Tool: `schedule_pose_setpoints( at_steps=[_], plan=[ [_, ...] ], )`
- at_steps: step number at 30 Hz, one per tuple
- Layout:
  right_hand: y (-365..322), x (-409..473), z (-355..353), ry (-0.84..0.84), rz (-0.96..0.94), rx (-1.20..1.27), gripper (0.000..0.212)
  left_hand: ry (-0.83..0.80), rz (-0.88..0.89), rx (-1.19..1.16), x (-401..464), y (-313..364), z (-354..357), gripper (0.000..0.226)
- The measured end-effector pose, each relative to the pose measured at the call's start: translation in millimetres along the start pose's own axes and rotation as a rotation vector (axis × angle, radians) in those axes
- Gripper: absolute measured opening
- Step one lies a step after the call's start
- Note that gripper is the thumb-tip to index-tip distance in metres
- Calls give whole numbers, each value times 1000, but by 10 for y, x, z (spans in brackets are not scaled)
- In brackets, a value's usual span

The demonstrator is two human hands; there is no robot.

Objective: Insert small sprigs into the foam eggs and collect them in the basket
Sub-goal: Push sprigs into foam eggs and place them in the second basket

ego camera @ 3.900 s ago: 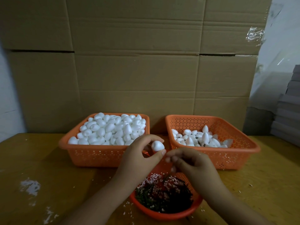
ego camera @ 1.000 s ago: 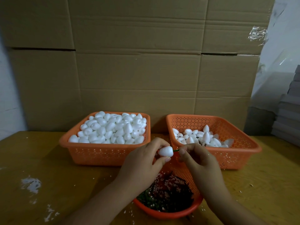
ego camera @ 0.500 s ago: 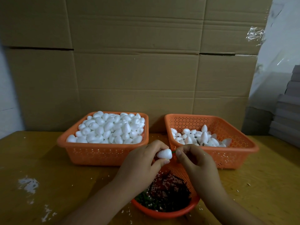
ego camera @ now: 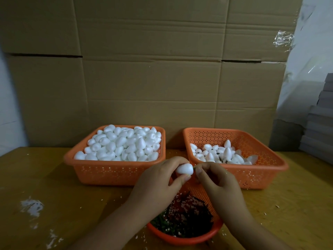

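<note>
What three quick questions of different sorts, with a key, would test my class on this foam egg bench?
1. True or false: the left basket holds more foam eggs than the right basket.
2. Which hand holds the foam egg?
3. The round bowl of sprigs sits: A) behind the baskets B) nearest the person.

Key: 1 true. 2 the left hand; the right hand pinches at its tip. 3 B.

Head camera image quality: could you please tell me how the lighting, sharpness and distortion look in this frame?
Head view: dim, warm light, with shadow over the round bowl of sprigs beneath the hands; the foam eggs in the left basket are bright, nearly blown out; glare on the tape top right; wide-angle bending at the edges; the held egg is fairly sharp.
</note>
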State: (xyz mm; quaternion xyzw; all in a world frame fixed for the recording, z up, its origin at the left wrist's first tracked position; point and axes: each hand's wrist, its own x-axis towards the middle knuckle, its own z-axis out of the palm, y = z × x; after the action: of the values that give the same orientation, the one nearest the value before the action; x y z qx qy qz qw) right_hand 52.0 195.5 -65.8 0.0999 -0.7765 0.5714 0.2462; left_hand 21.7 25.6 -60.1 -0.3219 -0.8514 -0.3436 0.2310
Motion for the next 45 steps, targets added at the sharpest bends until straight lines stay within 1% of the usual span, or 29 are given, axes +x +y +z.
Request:
schedule_pose_setpoints(
  at_steps=[7,11,13,16,23,27,28,30,33,36,41,45],
  plan=[
    [-8,3,12,25,14,19,14,4,-24,-13,13,-7,0,28],
    [0,1,9,30,18,-6,13,-11,-53,-13,14,-14,5,44],
    [6,1,7,32,25,-10,14,-22,-46,0,15,-15,7,46],
    [6,-3,8,35,20,-24,20,-23,-39,8,16,-12,9,43],
    [-5,-2,14,34,0,-63,43,-8,-35,-5,12,-19,13,32],
    [-5,-2,17,8,-10,-69,52,-7,-36,6,8,-25,14,26],
    [-5,-5,17,4,-10,-59,51,-7,-35,8,9,-24,13,25],
    [-6,-13,16,1,-2,-21,41,-8,-31,2,9,-18,11,22],
    [-14,-20,15,-21,16,25,15,-14,-30,-16,10,-12,2,19],
    [-32,-36,11,-41,17,25,18,-17,-27,-22,11,-15,-1,22],
    [-48,-46,7,-45,18,15,13,-14,-34,-34,8,-20,2,22],
    [-43,-43,7,-43,9,-5,17,-23,-39,-34,19,-21,6,24]
  ],
)
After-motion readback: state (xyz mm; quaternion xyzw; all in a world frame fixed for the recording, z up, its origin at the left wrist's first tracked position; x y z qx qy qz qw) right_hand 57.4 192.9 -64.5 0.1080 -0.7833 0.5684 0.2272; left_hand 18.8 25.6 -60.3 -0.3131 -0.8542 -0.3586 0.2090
